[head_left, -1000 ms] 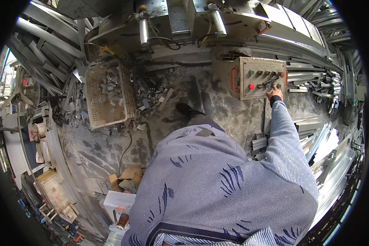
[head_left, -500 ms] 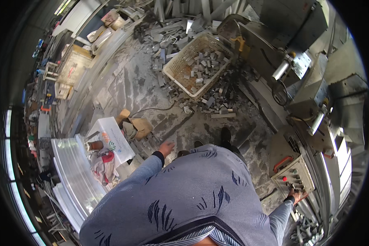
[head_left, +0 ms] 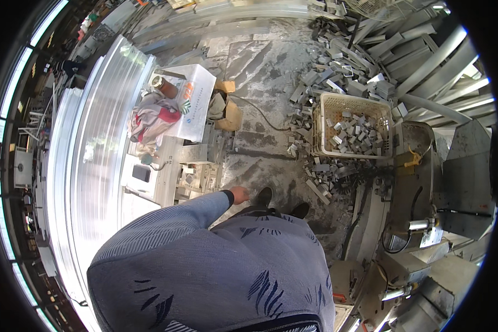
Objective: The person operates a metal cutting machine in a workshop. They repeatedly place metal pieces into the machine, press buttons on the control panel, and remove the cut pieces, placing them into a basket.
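Note:
My left hand (head_left: 239, 195) hangs in front of my body over the floor, at the end of a blue-grey striped sleeve with a dark cuff. Its fingers look loosely relaxed, and nothing shows in them. The nearest thing to its left is a low metal fixture (head_left: 191, 176) beside the pale bench. My right hand is out of sight; the control box at the lower right is mostly cut off or hidden by my body. Both my dark shoes (head_left: 264, 196) stand just ahead on the floor.
A cream plastic crate (head_left: 317, 130) of small metal offcuts stands among scattered pieces at right. Long shiny profiles (head_left: 97, 133) lie at left, next to a white box (head_left: 203, 91), cloths (head_left: 154, 117) and a brown cup (head_left: 165, 86). Machinery (head_left: 420, 221) lines the right; a cable (head_left: 260, 113) crosses the floor.
My view and body have turned left, so the bench and white box sit more centrally. My right hand, earlier at the control box with the red button, has left the view.

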`<state>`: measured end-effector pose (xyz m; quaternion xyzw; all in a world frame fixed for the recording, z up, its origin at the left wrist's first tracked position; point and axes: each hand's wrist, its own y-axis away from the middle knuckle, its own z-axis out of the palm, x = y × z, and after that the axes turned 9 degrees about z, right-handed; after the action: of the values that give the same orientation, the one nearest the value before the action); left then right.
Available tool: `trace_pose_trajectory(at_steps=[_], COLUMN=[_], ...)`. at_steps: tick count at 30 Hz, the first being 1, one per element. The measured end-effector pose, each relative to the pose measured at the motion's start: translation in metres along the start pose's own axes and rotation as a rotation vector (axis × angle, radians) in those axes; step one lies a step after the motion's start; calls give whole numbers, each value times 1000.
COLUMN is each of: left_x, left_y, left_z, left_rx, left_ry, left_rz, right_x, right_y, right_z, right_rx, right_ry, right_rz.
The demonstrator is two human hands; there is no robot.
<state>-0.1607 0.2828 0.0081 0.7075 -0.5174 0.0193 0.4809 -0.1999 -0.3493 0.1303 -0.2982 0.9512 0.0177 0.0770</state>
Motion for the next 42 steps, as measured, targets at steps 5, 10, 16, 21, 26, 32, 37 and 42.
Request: trace_pose_trajectory(at_steps=[5,10,16,21,26,32,37,42], left_x=[-55,-102,-126,-146,-129,-99,-60,-8], left_y=[56,103,113,119,131,132,137,152], left_z=[51,103,119,140,165,180,182,197], left_rx=[-547,-466,-242,-122,26,168,337,709], left_ry=[-362,99,322,377,650,710,759,584], left_rz=[-80,14,-94,-100,-196,-292,-379,-313], right_x=[-102,-186,-260,-315,-370,-418,-448,-473], right_y=[-7,13,64,127,200,239,237,212], right_z=[10,19,33,50,68,82,83,81], right_rx=[-119,-265,-456,-688,-934,-1154,-1306,-1426], right_ry=[-120,-204,-242,-234,-185,-104,-68,-57], right_rz=[-283,-497,-724,-879,-986,-1129,-1199,-1284])
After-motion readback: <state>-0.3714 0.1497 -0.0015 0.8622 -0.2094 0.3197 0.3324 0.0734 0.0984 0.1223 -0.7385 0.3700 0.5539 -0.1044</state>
